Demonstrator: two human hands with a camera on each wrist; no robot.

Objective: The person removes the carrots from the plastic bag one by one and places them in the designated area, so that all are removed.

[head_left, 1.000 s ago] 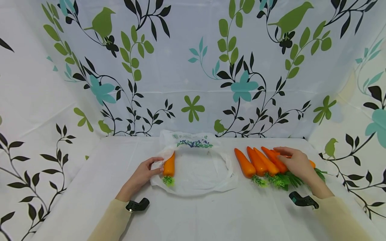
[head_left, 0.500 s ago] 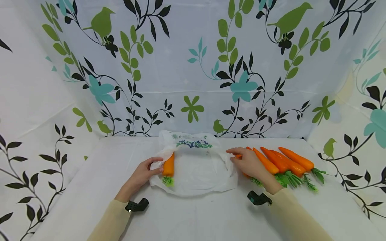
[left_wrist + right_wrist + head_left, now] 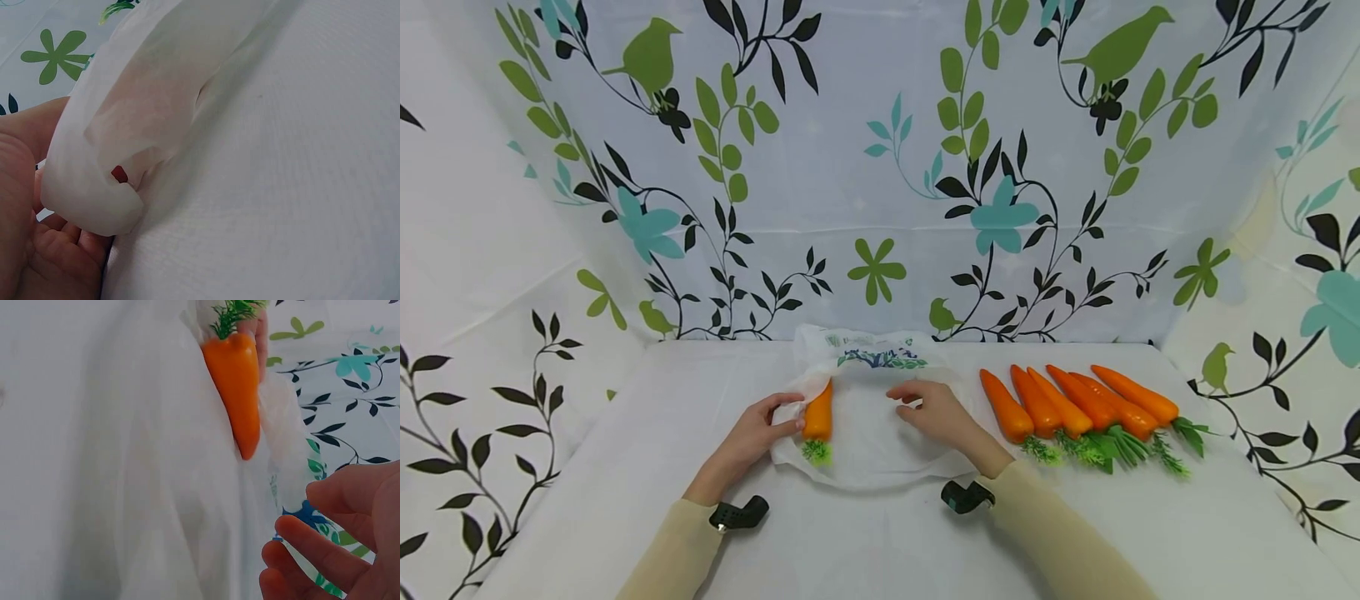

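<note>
A white plastic bag [image 3: 880, 454] with a printed tree lies flat on the table, its mouth spread wide. My left hand [image 3: 760, 433] grips the bag's left edge, with the plastic between thumb and fingers in the left wrist view [image 3: 59, 250]. Just inside that edge lies one orange carrot [image 3: 818, 417], leafy top toward me; the right wrist view shows the same carrot [image 3: 236, 387] against the plastic. My right hand [image 3: 942, 412] hovers over the bag's opening, holding nothing, fingers loosely bent and apart. Several more carrots [image 3: 1067, 400] lie side by side right of the bag.
The white table [image 3: 880, 542] ends at a back edge, where a curtain [image 3: 880, 167] with leaves and birds hangs. The same patterned cloth rises at both sides. Green carrot tops [image 3: 1127, 446] point toward the table's front.
My right hand has moved left from the row of carrots, across them, to above the bag, with nothing in it. My left hand stays on the bag's edge.
</note>
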